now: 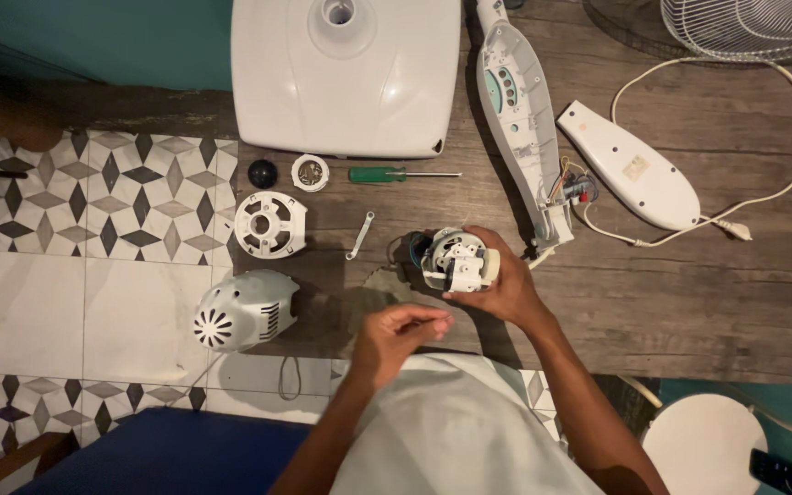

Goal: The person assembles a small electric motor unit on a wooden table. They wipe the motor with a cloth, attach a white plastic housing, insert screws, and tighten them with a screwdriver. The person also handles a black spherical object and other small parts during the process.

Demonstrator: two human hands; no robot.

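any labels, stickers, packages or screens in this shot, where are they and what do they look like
Small label: on the white oval cover plate at upper right of the wooden floor; squarish, pale tan, print too small to make out.
Dark flat device: bottom right corner, cut off by the frame; cannot tell if it is a screen.
No packages or signs.

Worn wooden floor (689,302) beside patterned tiles (93,192), teal wall (93,46) behind.

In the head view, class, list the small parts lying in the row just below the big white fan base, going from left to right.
Round black knob → small round white cap holding screws → green-handled screwdriver → long grey-white fan stand housing → white oval cover plate.
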